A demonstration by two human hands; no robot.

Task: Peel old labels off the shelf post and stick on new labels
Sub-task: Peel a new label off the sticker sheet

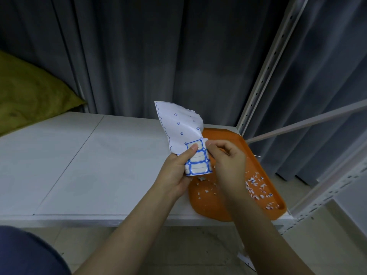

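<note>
My left hand (176, 171) grips a white label sheet (179, 128) that is bent over, its thumb pressed on the sheet beside the top label. Three blue-bordered labels (197, 158) remain in a column on the lower part; the upper backing is bare. My right hand (228, 157) pinches the right edge of the top label with thumb and fingertips. The white perforated shelf post (264, 76) rises at the right, behind the hands. I see no labels on it from here.
An orange tray (206, 197) sits on the white shelf board (79, 165) under my hands, strewn with several torn label scraps (258, 185). A yellow-green cushion (29, 96) lies at the far left. Grey curtains hang behind. A second post (327, 195) stands at the right front.
</note>
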